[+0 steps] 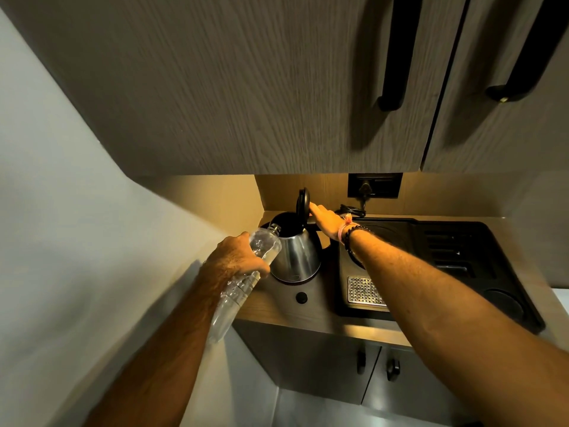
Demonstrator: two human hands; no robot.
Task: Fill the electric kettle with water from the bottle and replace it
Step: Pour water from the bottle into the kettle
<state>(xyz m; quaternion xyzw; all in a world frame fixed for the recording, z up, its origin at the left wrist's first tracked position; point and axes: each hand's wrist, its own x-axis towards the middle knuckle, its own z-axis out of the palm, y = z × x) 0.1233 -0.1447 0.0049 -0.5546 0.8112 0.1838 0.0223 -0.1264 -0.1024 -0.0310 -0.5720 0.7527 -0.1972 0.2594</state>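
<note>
A steel electric kettle (297,255) stands at the left end of the wooden counter (308,315), its black lid (303,205) swung up. My left hand (235,257) grips a clear plastic bottle (243,282), tilted with its open neck at the kettle's mouth. My right hand (326,221) reaches over the kettle's handle, fingertips touching the raised lid. Beaded bracelets sit on that wrist.
A black tray (462,260) with a metal drip grate (365,290) lies right of the kettle. A small black bottle cap (301,297) rests on the counter in front of it. A wall socket (374,185) with a cord is behind. Cabinets hang close overhead.
</note>
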